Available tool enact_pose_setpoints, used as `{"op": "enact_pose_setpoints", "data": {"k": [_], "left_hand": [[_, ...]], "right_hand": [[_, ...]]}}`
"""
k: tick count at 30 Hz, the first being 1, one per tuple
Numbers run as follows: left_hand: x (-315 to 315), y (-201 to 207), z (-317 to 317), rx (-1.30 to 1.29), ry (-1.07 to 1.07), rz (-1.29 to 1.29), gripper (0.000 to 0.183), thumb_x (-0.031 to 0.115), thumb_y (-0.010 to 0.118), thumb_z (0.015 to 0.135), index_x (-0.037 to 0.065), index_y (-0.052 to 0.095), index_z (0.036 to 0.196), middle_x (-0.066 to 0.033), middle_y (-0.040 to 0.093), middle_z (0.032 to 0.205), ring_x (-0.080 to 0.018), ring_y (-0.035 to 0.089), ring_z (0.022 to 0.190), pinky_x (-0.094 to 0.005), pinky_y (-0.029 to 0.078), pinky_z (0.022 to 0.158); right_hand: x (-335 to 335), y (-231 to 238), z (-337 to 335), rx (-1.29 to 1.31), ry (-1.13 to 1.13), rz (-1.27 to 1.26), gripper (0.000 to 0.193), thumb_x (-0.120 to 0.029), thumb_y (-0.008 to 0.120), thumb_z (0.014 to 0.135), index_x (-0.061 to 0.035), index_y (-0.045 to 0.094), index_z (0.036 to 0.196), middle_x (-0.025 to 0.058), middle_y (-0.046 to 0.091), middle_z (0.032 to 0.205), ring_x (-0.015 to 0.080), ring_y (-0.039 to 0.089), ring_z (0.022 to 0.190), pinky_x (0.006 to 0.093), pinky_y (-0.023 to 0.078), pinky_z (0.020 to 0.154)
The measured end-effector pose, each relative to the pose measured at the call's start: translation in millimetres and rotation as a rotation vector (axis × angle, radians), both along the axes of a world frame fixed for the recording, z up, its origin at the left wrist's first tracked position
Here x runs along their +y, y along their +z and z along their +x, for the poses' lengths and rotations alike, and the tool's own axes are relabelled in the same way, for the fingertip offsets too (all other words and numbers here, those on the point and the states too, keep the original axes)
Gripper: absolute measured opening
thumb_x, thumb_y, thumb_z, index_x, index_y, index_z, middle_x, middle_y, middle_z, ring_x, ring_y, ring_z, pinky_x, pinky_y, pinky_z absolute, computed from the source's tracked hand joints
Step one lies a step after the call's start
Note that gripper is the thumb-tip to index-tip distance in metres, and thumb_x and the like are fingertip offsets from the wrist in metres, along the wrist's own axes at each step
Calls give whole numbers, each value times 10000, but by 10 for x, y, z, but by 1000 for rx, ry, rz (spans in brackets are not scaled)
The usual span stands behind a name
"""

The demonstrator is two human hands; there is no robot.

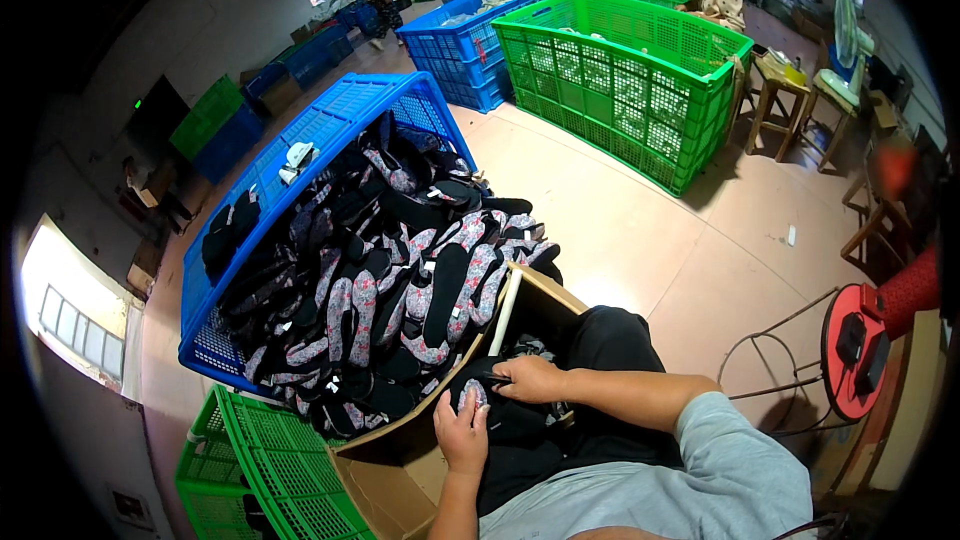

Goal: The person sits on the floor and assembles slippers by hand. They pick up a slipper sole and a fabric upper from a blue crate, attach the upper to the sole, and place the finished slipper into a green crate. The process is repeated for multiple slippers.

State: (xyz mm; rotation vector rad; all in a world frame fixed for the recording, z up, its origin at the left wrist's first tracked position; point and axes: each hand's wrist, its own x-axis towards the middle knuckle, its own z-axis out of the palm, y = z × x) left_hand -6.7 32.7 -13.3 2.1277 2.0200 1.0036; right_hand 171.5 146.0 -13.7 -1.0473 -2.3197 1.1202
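Note:
My left hand [462, 432] grips a black slipper [480, 405] with a grey patterned edge, held over my lap. My right hand [533, 378] rests on the same slipper from the right, fingers closed on its upper edge. Both hands sit inside an open brown cardboard box [400, 480] tilted against my knees. Just beyond the box, a blue plastic crate [300, 140] lies tipped toward me, spilling a heap of black and floral slippers [400, 270].
A green crate [260, 470] stands at my lower left. A large green basket [620, 80] and another blue crate [470, 40] sit further back on the tiled floor. A red stool [850, 350] is at my right. Other people work in the background.

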Motion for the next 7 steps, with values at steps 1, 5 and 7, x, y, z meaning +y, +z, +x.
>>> {"op": "enact_pose_setpoints", "data": {"k": [1,5,7], "left_hand": [[31,-27,-7,2,10,-15,390,146,746,798,89,679,1177,-275,530,1254,-452,522,1113,-478,436,958],[218,-121,-56,-29,-7,-33,373,105,709,832,75,669,1201,-263,539,1258,-438,538,1121,-463,442,958],[289,-244,-120,-32,24,-73,363,113,705,842,80,673,1202,-257,530,1278,-435,538,1123,-462,436,969]], "right_hand": [[-5,14,6,17,14,9,249,-282,654,823,-54,621,917,220,656,827,426,637,809,502,497,717],[-11,80,34,67,66,-25,242,-273,664,815,-57,622,916,219,656,843,414,642,834,488,498,730],[2,99,34,74,88,-69,236,-270,666,813,-60,622,911,221,657,872,402,645,861,478,498,742]]}}
